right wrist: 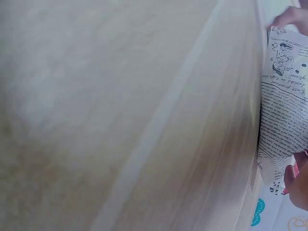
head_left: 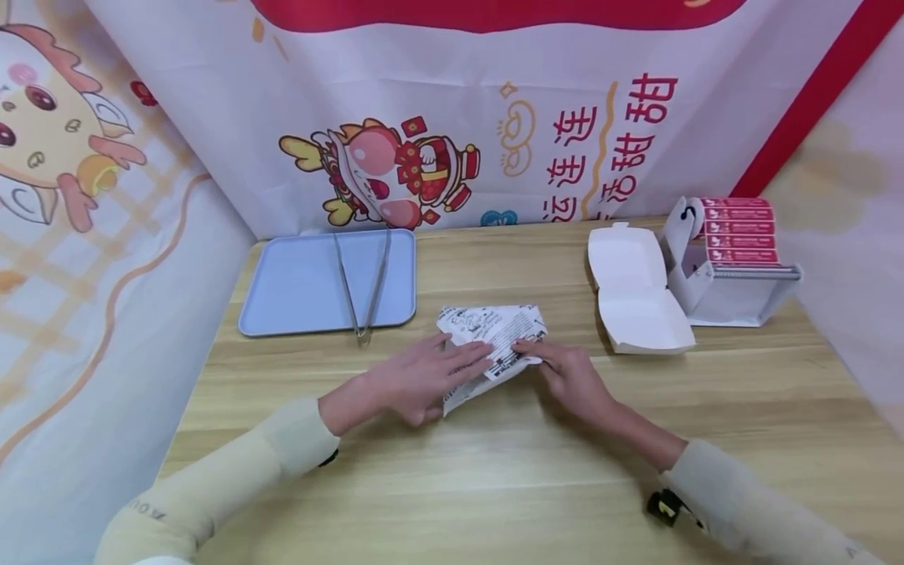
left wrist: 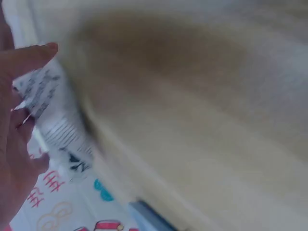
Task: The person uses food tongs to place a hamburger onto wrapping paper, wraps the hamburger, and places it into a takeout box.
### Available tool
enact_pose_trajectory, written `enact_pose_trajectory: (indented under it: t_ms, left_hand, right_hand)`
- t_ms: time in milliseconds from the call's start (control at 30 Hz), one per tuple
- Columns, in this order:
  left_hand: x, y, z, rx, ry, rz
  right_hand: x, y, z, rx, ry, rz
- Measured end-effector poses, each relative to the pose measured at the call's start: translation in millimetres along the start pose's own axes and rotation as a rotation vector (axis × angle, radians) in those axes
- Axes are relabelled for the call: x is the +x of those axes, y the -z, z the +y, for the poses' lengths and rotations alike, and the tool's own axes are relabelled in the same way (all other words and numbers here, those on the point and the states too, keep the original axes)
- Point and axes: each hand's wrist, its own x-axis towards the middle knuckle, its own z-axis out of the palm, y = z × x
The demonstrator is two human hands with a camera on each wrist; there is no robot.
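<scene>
A packet of white paper printed with black text and drawings [head_left: 504,329] lies folded near the middle of the table, its contents hidden. My left hand [head_left: 431,377] rests its extended fingers over the top, with the thumb down by the near left corner. In the left wrist view, that thumb [left wrist: 36,57] points away from the fingers along the paper [left wrist: 62,120]. At the right end my right hand [head_left: 575,380] pinches the paper's edge, index finger on top and the others curled below. The right wrist view shows the printed side of the paper [right wrist: 284,101] close up.
A blue tray [head_left: 297,282] stands at the back left with metal tongs [head_left: 377,290] across it, their joined end over the front rim. At the right, an open white box [head_left: 643,314] sits beside a label dispenser [head_left: 734,290] with a red roll. A printed cloth hangs behind.
</scene>
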Motion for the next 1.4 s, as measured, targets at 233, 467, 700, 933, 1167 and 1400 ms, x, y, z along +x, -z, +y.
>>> enact_pose_trajectory:
  t_ms: [233,467,700,933,1167,1400]
  left_hand:
    - [9.5,-17.0,6.5,0.183,0.066,0.108]
    - [13.1,-23.2,3.2,-0.06,0.092,0.15]
    - [5.9,-28.0,-6.8,-0.61,0.143,0.288]
    - [4.5,-33.0,-12.6,-0.743,0.167,0.396]
    - [3.7,-25.5,-9.4,-0.451,0.096,0.323]
    - [4.2,-14.8,1.5,-0.124,0.078,0.204]
  right_hand:
    - [4.8,2.4,-0.6,0.051,-0.077,0.04]
    - [4.5,2.9,2.9,0.027,0.017,0.035]
    - [5.1,5.0,8.9,0.015,0.033,0.018]
    - [6.2,11.6,17.5,-0.041,0.091,-0.114]
    - [13.0,15.5,18.4,-0.118,0.132,-0.144]
    - [16.7,17.1,19.3,-0.099,0.109,-0.12]
